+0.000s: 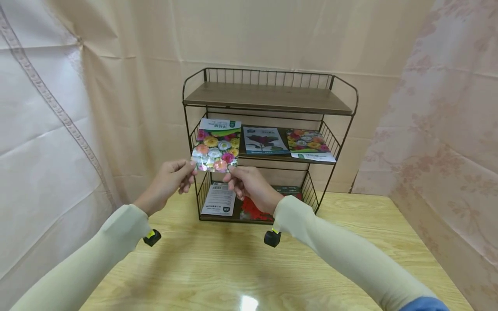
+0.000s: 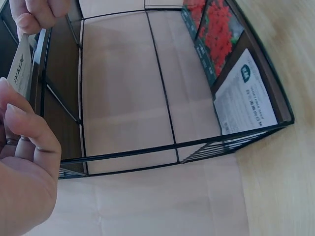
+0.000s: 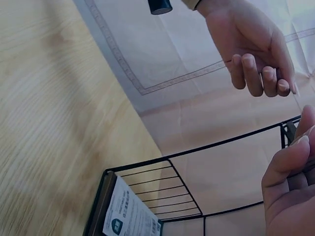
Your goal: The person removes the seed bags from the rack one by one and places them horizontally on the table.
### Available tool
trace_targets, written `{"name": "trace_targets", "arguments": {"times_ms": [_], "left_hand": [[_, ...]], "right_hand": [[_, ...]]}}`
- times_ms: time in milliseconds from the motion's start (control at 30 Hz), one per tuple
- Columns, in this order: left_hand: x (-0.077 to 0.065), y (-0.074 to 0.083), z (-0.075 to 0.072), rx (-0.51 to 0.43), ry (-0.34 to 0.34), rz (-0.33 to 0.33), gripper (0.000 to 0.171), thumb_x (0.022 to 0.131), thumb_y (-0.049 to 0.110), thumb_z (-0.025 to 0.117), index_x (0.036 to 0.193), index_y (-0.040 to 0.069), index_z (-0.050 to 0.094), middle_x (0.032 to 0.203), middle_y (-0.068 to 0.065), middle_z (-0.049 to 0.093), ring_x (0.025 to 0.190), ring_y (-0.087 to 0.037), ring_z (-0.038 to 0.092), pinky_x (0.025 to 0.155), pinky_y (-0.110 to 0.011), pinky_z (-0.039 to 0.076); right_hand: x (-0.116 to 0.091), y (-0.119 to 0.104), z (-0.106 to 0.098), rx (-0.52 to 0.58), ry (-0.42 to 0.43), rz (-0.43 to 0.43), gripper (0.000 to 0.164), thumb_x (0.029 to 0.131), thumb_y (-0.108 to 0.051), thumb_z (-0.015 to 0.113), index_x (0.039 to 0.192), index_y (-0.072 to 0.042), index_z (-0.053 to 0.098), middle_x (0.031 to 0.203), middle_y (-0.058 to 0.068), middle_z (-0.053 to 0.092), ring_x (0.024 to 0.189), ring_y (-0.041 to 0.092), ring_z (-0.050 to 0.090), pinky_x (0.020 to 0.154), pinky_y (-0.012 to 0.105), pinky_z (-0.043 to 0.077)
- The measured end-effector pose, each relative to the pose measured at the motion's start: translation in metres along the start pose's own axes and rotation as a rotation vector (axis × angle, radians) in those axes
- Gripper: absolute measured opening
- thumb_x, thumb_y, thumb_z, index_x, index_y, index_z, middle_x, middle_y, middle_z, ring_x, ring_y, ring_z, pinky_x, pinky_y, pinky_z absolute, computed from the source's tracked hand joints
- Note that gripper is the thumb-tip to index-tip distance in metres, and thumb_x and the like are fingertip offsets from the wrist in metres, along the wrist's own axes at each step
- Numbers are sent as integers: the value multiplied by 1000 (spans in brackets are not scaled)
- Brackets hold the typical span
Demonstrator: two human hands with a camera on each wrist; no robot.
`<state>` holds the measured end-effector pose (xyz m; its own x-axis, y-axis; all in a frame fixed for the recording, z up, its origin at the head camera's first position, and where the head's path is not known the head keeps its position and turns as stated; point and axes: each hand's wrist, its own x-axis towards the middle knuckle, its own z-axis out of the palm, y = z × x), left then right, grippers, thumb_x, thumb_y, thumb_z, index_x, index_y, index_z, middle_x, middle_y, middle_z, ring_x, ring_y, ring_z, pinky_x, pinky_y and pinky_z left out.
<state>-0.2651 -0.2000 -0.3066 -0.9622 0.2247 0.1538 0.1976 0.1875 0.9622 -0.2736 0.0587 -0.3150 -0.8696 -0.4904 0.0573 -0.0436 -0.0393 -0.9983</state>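
Note:
A flower seed packet [image 1: 216, 144] with colourful blooms and a white-green top edge is held by both hands at the left of the middle shelf. My left hand [image 1: 169, 181] pinches its near left corner between thumb and fingers. At the near right corner, my right hand [image 1: 253, 185] pinches it likewise. The left wrist view shows the packet's pale back [image 2: 22, 69] between the two hands. Beside it on the middle shelf lie a packet with a dark plant picture [image 1: 265, 140] and another colourful flower packet [image 1: 309, 144].
The three-tier rack has a wire frame and brown boards, its top shelf [image 1: 268, 96] highest. On the bottom shelf lie a white printed packet [image 1: 219, 199] and red-flower packets [image 1: 253, 211], partly behind my right hand. The rack stands on a wooden table [image 1: 218, 259] before curtains [image 1: 148, 86].

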Motion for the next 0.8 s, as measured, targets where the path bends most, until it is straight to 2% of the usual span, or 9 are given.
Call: {"name": "trace_targets", "arguments": {"times_ms": [200,533,800], "left_hand": [[-11,-8,1,40,-23,1,41,107,38,56,94,0,61,77,-8,60,56,-13,53,51,-24,43],[-30,-22,-5,67,-50,53,44,108,39,53,93,-2,59,76,-13,59,54,-15,53,48,-25,43],[-44,-27,-6,129,-68,82,44,109,40,51,94,0,61,77,-18,59,54,-19,54,48,-29,46]], "right_hand": [[-9,7,0,-25,-36,2,41,112,-31,45,101,3,65,74,2,62,52,11,44,53,26,41],[-19,13,12,-72,-86,24,40,112,-33,46,94,-5,68,73,4,63,52,11,43,51,26,40],[-24,23,12,-96,-139,31,45,111,-36,46,99,2,66,75,5,64,54,13,44,52,25,41]]}}
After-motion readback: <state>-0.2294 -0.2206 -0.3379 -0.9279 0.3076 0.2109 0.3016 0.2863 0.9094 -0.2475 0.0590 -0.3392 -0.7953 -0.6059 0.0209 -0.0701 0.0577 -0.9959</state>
